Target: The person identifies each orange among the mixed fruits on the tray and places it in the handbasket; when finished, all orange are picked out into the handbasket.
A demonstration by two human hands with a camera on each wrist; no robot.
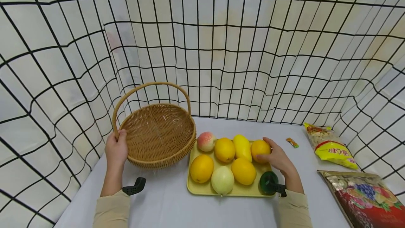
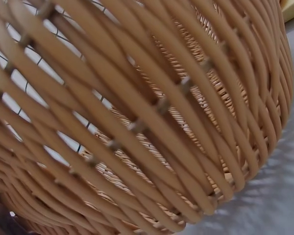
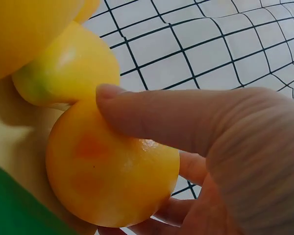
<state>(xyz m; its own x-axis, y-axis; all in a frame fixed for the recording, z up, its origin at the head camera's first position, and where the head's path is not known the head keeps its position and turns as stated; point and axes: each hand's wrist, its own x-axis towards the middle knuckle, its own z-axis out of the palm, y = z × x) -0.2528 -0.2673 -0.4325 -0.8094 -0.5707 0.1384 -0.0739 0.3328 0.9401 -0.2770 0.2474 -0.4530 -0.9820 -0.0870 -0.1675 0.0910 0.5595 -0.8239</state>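
My left hand (image 1: 116,147) grips the rim and handle base of a brown wicker basket (image 1: 155,133), which leans with its open side toward me; the weave fills the left wrist view. At the right end of a yellow tray (image 1: 207,192), my right hand (image 1: 281,156) holds an orange (image 1: 260,150), thumb on one side and fingers curled round the other, as the right wrist view shows. Beside it on the tray lie a yellow mango (image 1: 242,147), more orange fruits (image 1: 224,150), a pale green round fruit (image 1: 222,180), a peach (image 1: 206,141) and a dark green round item (image 1: 268,182).
Right of the tray lie a small orange-and-green wrapper (image 1: 292,142), a yellow snack bag (image 1: 332,147) and a red bag with fruit pictures (image 1: 367,196). A black wire grid (image 1: 202,50) backed with white sheeting surrounds the white tabletop (image 1: 164,200).
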